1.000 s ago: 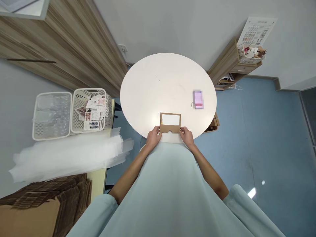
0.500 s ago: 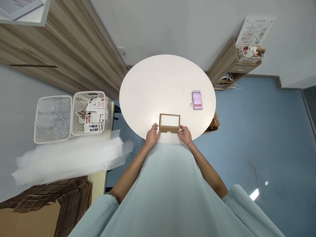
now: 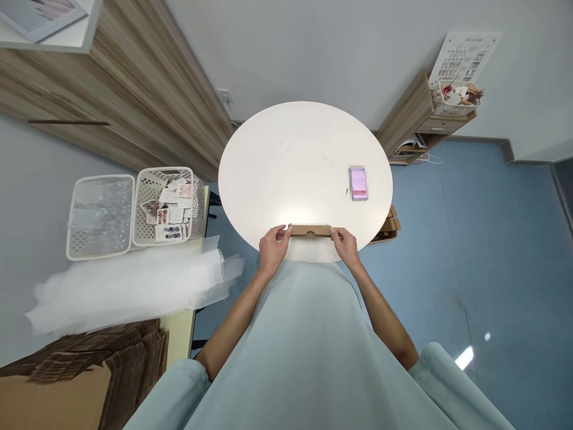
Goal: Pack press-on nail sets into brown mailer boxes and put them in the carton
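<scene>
A small brown cardboard box (image 3: 302, 229) is at the near edge of the round white table (image 3: 286, 179). Its narrow side with a half-round notch faces me, and the white label seen before is hidden. My left hand (image 3: 273, 248) grips its left end, thumb at the corner. At the right end, my right hand (image 3: 346, 245) pinches the other corner between thumb and fingers. Whether the box rests on the table or is slightly raised, I cannot tell. A blurred pink-purple packet (image 3: 359, 183) lies farther back on the right.
To the left, a white basket (image 3: 197, 203) of small printed cards stands beside another basket (image 3: 69, 221) of clear plastic pieces. White sheets (image 3: 129, 289) and flattened cardboard (image 3: 54, 394) lie nearer. A wooden cabinet (image 3: 403, 119) stands right, with cartons (image 3: 389, 227) below the table edge.
The box has tipped so its labelled face no longer shows and its notched side does. My hands have moved from beside it to gripping its two ends.
</scene>
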`<action>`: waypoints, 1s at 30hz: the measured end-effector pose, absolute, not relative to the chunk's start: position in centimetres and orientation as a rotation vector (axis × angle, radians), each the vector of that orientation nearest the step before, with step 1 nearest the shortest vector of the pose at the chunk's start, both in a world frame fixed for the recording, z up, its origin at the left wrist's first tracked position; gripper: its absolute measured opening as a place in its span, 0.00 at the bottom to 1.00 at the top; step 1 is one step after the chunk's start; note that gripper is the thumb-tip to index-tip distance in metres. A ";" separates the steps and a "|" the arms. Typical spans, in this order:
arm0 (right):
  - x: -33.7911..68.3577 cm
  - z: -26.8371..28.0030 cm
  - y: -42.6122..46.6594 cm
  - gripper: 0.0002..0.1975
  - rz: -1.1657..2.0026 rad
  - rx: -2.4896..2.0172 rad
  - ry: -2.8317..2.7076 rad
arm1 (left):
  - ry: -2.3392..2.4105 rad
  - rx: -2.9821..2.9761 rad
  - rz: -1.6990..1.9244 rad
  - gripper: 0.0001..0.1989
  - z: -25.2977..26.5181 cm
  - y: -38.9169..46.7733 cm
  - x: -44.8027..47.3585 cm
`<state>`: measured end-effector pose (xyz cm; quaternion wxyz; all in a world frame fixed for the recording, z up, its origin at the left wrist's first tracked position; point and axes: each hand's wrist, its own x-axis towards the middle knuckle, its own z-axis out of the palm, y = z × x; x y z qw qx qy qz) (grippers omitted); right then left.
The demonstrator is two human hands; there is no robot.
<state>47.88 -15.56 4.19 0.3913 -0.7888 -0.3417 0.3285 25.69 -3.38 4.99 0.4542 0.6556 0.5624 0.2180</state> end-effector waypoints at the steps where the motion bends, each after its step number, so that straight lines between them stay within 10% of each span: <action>1: 48.0 4.5 -15.5 0.32 0.840 -2.031 -0.855 | 1.402 1.614 0.539 0.21 5.4 -3.3 25.8; 30: 49.3 0.5 -15.0 0.29 1.049 -1.971 -0.761 | 1.383 1.576 0.307 0.23 1.9 -4.1 23.9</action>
